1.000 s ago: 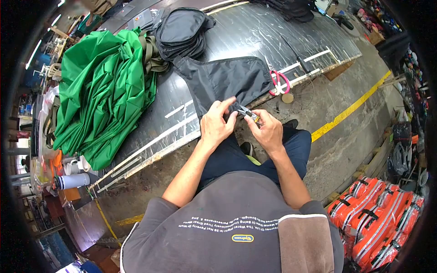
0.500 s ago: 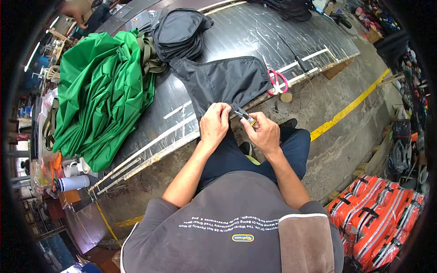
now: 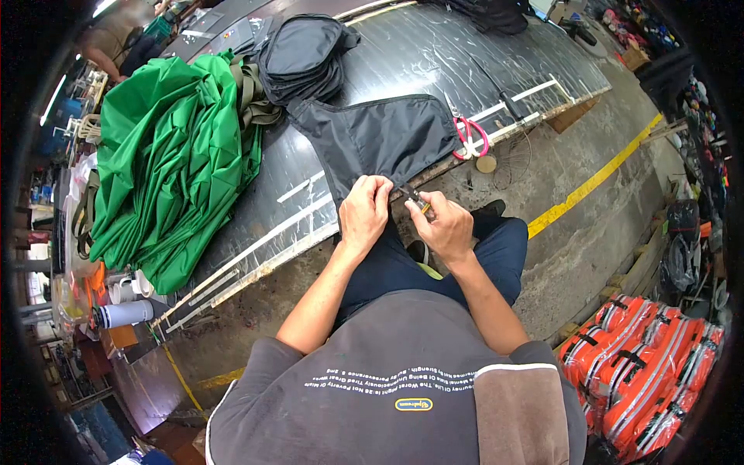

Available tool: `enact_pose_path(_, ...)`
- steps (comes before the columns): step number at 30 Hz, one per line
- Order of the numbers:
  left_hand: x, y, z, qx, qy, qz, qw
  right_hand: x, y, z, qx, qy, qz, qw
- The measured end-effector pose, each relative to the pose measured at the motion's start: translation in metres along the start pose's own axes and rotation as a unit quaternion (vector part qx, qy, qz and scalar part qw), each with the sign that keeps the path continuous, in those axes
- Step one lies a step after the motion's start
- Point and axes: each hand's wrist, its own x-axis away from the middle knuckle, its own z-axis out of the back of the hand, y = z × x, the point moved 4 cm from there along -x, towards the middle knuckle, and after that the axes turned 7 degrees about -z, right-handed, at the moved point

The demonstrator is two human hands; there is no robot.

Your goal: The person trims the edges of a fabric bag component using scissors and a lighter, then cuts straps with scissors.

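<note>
My left hand [image 3: 364,211] is closed, its fingertips pinching the near edge of a black fabric piece [image 3: 380,136] that drapes over the table's front edge. In my right hand [image 3: 443,226] is what looks like a small utility knife [image 3: 422,204], with a black and yellow handle. The knife's tip points toward the cloth beside my left fingertips; the exact contact is too small to make out. Pink-handled scissors [image 3: 468,139] lie at the right end of the fabric.
A large heap of green fabric [image 3: 170,163] with olive straps covers the table's left part. Behind the black piece sits a stack of black fabric items [image 3: 302,58]. Orange bags [image 3: 643,372] lie at lower right. Another person's arm [image 3: 101,58] shows at upper left.
My right hand has shifted slightly left, and the knife has turned a little in its grip. My left hand stays in place. The person at upper left has come further into view.
</note>
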Motion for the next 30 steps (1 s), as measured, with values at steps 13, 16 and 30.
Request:
enact_pose_path(13,0.001,-0.009,0.000,0.031,0.059,-0.043,0.997,0.002,0.003,-0.007,0.002,0.043,0.068,0.997)
enact_pose_path(16,0.005,-0.011,0.005,0.203,0.083,0.093,0.971,-0.002,0.003,0.000,-0.003,0.048,0.034,0.998)
enact_pose_path(30,0.003,-0.006,0.008,0.083,0.024,0.001,0.996,-0.006,0.002,0.001,-0.006,-0.004,0.002,1.000)
